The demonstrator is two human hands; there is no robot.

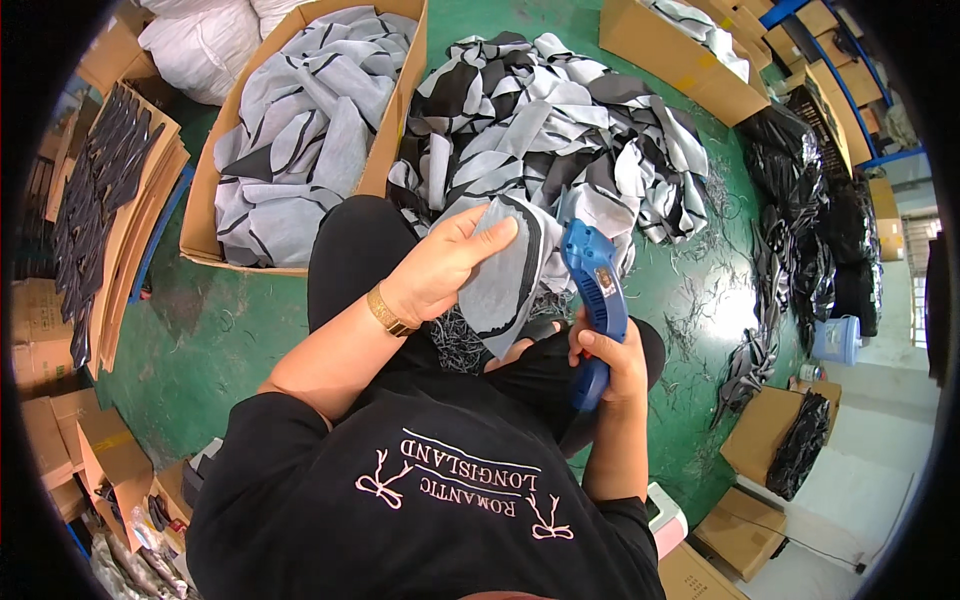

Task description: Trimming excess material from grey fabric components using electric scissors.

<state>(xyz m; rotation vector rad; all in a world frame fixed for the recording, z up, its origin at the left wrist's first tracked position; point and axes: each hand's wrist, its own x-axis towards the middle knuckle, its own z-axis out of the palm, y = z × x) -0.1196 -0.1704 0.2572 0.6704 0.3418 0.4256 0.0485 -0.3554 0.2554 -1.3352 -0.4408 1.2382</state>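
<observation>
At the far left, flat cardboard sheets (140, 200) lean in a stack with dark cut pieces (100, 190) laid on them; beside them an open cardboard box (205, 200) holds grey fabric pieces (300, 140); the left hand (440, 268) is closed in a pinch on a grey fabric piece with a dark edge (505, 280), thumb on top and fingers beneath, holding it above the lap; just beside it the right hand (612, 365) is wrapped tight around the handle of a blue electric cutter (598, 290), whose head touches the piece's edge; behind both, a heap of black-and-grey fabric (560, 130) lies on the green floor (690, 300); black scraps (800, 200) trail away at the right.
</observation>
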